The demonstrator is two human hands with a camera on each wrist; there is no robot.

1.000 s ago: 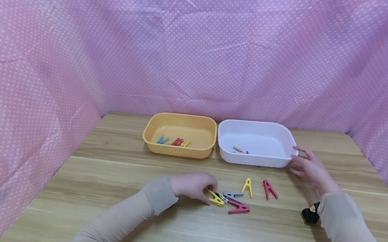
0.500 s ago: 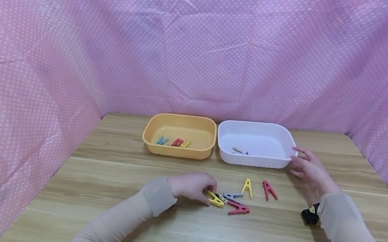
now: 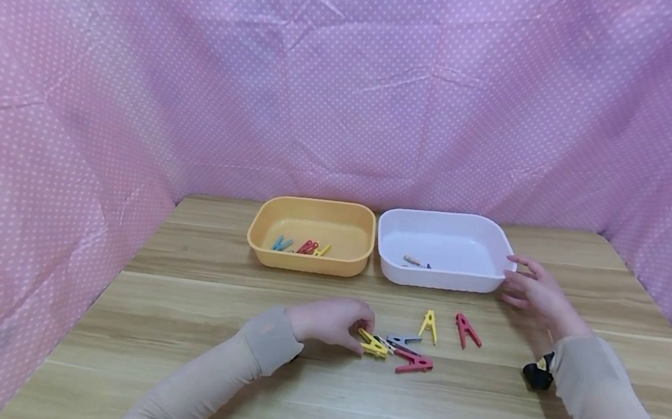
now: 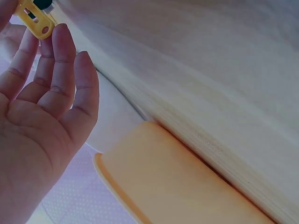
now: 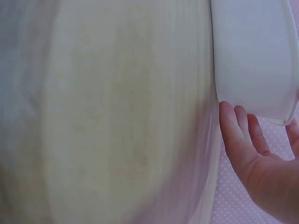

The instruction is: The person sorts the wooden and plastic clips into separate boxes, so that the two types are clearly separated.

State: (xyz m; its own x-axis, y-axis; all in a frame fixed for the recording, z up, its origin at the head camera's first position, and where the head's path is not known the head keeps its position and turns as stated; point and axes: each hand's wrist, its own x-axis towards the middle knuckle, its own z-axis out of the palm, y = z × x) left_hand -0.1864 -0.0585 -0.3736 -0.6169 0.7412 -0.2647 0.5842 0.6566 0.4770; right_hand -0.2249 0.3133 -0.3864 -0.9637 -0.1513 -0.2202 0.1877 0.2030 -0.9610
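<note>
My left hand (image 3: pixel 330 322) pinches one end of a yellow clothespin (image 3: pixel 373 345), low over the tabletop at the left side of a small pile. The left wrist view shows this yellow clothespin (image 4: pixel 37 21) by the fingertips, cut off at the frame's corner. Beside it lie a grey clothespin (image 3: pixel 403 340), a red clothespin (image 3: pixel 414 363) and darker, partly covered ones. Further back are another yellow clothespin (image 3: pixel 429 325) and a red clothespin (image 3: pixel 468 332). With extended fingers, my right hand (image 3: pixel 535 292) touches the right end of the white bin (image 3: pixel 444 279); those fingers (image 5: pixel 229 121) meet its outer wall.
An orange bin (image 3: pixel 306 263) stands left of the white one, holding blue, red and yellow clothespins. A few small clothespins (image 3: pixel 412 260) lie inside the white bin. Pink dotted cloth (image 3: pixel 350 98) hangs behind and beside the wooden table (image 3: pixel 347 416).
Hardly anything moves. The left hand shifts very slightly left with the yellow clothespin between its fingers. The right hand keeps its place at the white bin.
</note>
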